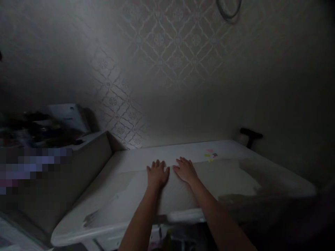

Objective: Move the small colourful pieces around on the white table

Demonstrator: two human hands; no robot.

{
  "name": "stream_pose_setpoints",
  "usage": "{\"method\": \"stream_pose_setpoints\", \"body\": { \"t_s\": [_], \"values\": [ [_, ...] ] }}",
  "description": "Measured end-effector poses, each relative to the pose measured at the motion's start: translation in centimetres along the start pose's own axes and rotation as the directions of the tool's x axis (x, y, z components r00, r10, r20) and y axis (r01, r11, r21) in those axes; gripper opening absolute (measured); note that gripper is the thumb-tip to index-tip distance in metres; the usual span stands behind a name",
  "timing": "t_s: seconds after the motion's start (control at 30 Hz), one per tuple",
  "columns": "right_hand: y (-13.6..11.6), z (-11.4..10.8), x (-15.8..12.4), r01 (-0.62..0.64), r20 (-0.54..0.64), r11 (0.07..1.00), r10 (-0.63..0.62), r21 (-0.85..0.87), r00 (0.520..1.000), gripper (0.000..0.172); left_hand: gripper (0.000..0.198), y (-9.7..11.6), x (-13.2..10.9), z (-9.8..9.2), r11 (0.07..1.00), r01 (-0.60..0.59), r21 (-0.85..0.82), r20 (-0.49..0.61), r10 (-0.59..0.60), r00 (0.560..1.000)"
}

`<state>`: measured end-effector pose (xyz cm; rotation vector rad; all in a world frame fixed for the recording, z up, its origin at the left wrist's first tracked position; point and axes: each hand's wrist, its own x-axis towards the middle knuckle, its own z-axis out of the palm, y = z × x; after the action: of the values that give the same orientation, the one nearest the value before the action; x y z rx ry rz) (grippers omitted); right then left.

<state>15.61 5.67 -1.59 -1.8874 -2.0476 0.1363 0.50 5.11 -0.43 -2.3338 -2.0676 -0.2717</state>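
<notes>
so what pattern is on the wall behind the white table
A pale diamond lattice with small floral medallions on the wallpapered wall, clearest in the head view.

Two bare forearms enter the view from the bottom edge, and no sleeve, cuff or glove covers either as far up as the picture shows. The left hand (157,174) carries no ring, watch or strap that can be made out, and the same holds for the right hand (186,170). Both wrists are uncovered. The light is dim, so fingernails and any small marks are too dark to tell.
</notes>
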Motion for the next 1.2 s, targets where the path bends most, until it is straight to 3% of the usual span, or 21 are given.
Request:
{"method": "stream_pose_setpoints", "body": {
  "t_s": [1.2],
  "values": [
    [-0.04, -0.02, -0.1, 0.004, -0.022, 1.0, -0.004, -0.006, 1.0, 0.05, 0.056, -0.01, -0.02, -0.06, 1.0, 0.006, 0.002, 0.004, -0.006, 1.0]
  ]
}}
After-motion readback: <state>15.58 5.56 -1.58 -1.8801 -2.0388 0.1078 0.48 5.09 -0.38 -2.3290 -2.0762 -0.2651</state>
